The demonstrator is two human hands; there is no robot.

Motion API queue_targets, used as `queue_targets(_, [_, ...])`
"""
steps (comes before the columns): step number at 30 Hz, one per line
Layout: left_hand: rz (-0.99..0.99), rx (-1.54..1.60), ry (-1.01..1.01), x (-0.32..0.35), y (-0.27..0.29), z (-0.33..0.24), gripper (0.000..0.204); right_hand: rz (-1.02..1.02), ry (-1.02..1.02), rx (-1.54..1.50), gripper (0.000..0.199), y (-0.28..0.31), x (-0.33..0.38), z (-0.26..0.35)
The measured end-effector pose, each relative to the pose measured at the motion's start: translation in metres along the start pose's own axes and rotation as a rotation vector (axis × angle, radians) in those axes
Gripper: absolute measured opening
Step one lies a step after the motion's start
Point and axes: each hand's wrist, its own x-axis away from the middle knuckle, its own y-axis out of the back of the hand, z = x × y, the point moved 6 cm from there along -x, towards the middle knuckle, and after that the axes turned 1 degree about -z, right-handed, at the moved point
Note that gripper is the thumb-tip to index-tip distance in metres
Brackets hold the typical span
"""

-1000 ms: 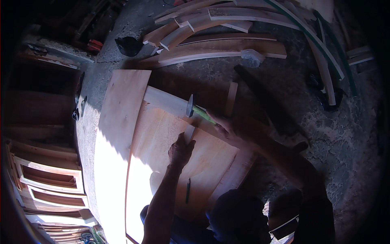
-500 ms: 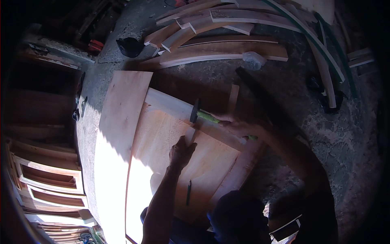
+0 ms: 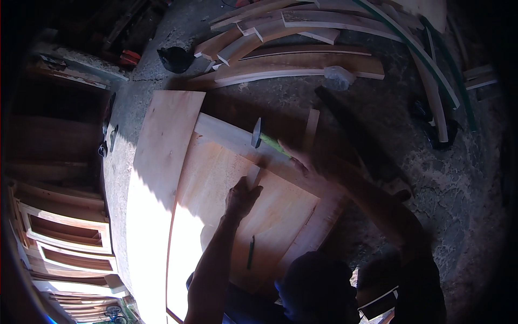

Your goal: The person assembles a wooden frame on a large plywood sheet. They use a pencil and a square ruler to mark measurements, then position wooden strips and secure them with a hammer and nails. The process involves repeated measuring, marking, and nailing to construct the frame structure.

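Note:
My right hand (image 3: pixel 305 162) grips the green handle of a hammer (image 3: pixel 257 133). Its dark metal head is over the pale wooden rail (image 3: pixel 226 139) of a panel. Closed round a short, pale, flat strip of wood (image 3: pixel 253 176) is my left hand (image 3: pixel 242 198). The strip's far end points at the rail's inner edge; whether it touches there I cannot tell. Below the rail spreads the plywood panel (image 3: pixel 280 210), with a dark green pencil (image 3: pixel 251 252) lying on it near my left forearm.
A wide board (image 3: pixel 167 121), partly sunlit, lies along the left. Right of the panel, a handsaw (image 3: pixel 361 137) rests on the concrete floor. Several cut planks (image 3: pixel 302 65) are piled at the far side, a crumpled clear plastic bag (image 3: pixel 339 78) by them. Wooden frames (image 3: pixel 67 232) stand at left.
The hammer has lifted slightly up and away from the strip, its head turning, as my right hand tilts. My left hand stays about where it was.

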Motion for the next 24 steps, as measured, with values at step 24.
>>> queue_targets(24, [0.061,-0.003,0.066,-0.001,0.000,0.002,0.046,-0.066,0.188,0.177,0.073,-0.007,0.012,0.042])
